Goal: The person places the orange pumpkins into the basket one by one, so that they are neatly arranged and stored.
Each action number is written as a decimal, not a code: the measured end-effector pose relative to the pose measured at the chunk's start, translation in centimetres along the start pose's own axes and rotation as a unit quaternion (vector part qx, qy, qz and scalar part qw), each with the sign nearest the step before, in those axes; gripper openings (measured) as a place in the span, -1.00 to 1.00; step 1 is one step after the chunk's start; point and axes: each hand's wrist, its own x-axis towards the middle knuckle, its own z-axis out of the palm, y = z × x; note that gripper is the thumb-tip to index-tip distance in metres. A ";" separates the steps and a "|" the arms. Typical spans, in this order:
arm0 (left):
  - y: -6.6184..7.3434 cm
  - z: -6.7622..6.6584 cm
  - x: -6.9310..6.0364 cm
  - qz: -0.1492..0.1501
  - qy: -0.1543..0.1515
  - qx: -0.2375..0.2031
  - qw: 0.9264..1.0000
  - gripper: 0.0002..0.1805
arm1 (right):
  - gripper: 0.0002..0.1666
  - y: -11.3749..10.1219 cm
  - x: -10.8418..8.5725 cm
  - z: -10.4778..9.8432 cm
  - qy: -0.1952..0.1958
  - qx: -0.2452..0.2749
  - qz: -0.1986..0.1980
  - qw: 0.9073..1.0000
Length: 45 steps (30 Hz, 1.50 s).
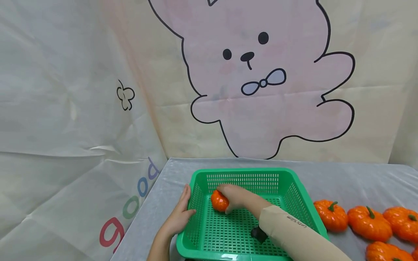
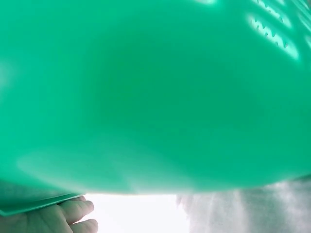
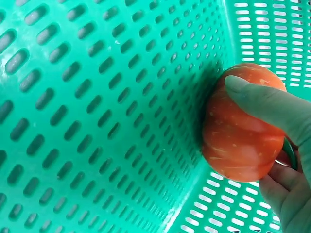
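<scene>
Gripping an orange pumpkin (image 1: 219, 201), a person's right hand (image 1: 236, 197) reaches into a green basket (image 1: 228, 235) at the lower centre of the head view; thumb and fingers are clamped around the pumpkin, which sits within the basket toward its far left corner; the left hand (image 1: 177, 217) lies against the basket's left side, its fingers straight and its thumb spread apart from them at the rim; a beige sleeve (image 1: 290, 232) crosses the basket's right side, a black object (image 1: 259, 235) at its edge; more glossy pumpkins (image 1: 369, 223) rest on the grey-covered table (image 1: 359, 181) at the lower right; a backdrop (image 1: 300, 94) with a pink cartoon animal rises across the top of the frame.

Filling most of the left wrist view, blurred green plastic spreads from the top; fingers of the left hand show at the lower left, beside a green edge; grey cloth appears at the lower right.

Seen from the right wrist, the pumpkin stands right of centre, the thumb across its upper part and fingers at its lower right; slotted basket surfaces surround it; whether it touches them cannot be told.
</scene>
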 end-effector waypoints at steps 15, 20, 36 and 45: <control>0.2 0.0 -0.1 -0.003 0.003 -0.003 1.000 -0.12 | -0.01 -0.1 0.0 0.1 -0.006 -0.009 0.004 1.000; 0.1 0.2 -0.1 -0.004 0.000 -0.005 1.000 -0.12 | 0.11 -0.2 -0.6 -0.5 -0.023 -0.003 0.006 1.000; 0.3 -0.1 -0.3 -0.011 -0.007 -0.009 1.000 -0.11 | 0.16 0.3 -4.6 -6.3 0.017 0.051 0.016 0.998; 0.5 0.0 -0.2 -0.012 -0.005 -0.013 1.000 -0.10 | 0.19 2.8 -7.9 -8.4 0.054 0.067 0.021 0.996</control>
